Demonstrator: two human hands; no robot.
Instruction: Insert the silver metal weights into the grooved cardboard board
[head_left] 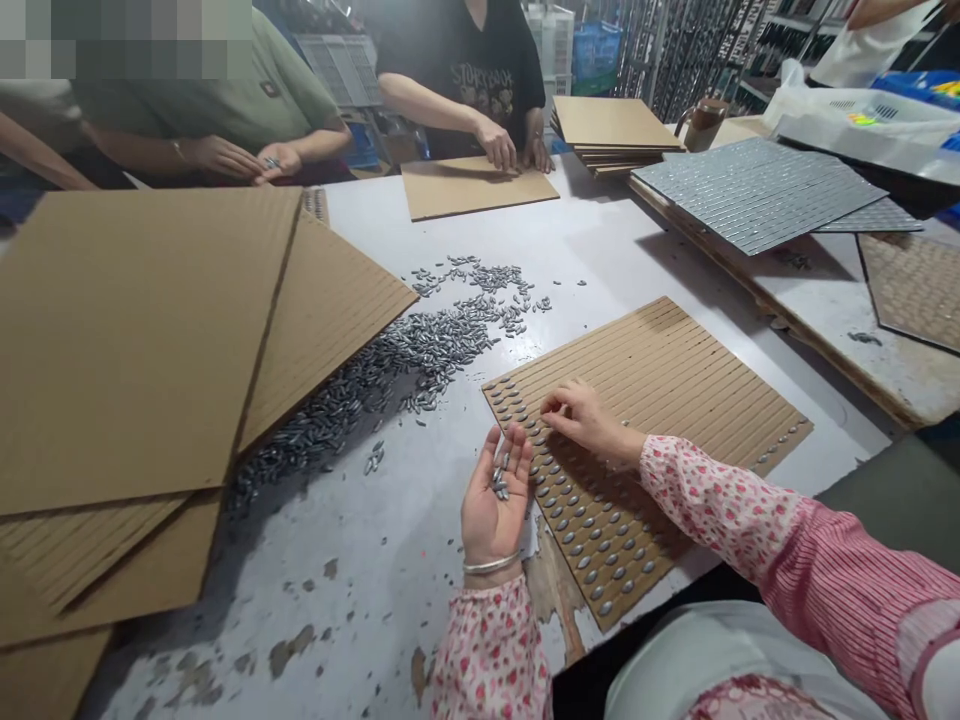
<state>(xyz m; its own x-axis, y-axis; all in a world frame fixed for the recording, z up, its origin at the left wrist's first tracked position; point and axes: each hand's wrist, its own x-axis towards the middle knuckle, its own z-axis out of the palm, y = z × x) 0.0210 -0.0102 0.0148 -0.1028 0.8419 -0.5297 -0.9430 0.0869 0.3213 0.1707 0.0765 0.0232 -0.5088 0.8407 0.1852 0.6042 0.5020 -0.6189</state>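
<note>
Palm up and fingers curled, my left hand cradles several small grey spindle-shaped pieces at the left edge of a grooved brown board. My right hand is over the board, thumb and fingertips pinched together near its left rows. Whatever is between those fingertips is too small to make out. Rows of the same grey pieces lie in the grooves along the board's left and near side. A short line of them lies by the right edge.
A heap of loose grey pieces spreads across the white table. Brown boards are stacked on the left, others at the back. Filled grey boards rest on the right. Across the table, two people handle pieces and a board.
</note>
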